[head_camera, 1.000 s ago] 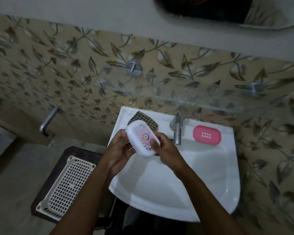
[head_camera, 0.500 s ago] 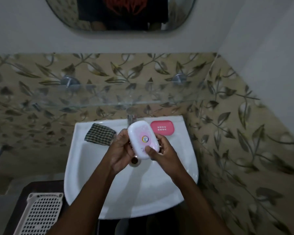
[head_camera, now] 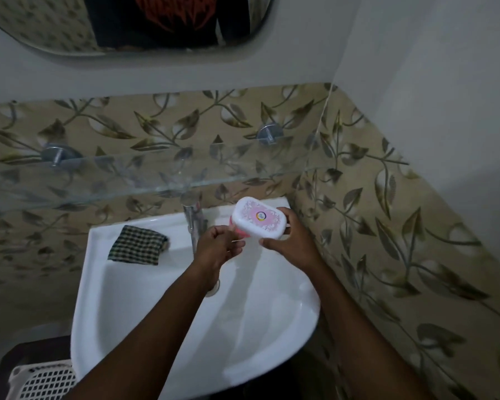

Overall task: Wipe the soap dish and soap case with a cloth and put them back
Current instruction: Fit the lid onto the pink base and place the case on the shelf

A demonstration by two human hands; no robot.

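Head view: right hand (head_camera: 289, 241) holds soap case (head_camera: 257, 219) lid-up (long axis left-right).

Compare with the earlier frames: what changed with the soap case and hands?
The soap case moved from over the basin to the back right corner of the sink, above the pink soap dish. The left hand let go; the right hand alone holds it. The cloth stayed on the rim.

Soap case (head_camera: 257, 226), over the sink's (head_camera: 185, 327) back right corner: round emblem (head_camera: 262, 217) mid-lid, lettering too blurred to read. Shirt (head_camera: 168, 18) in the mirror (head_camera: 70, 33) above the sink: red print, illegible.
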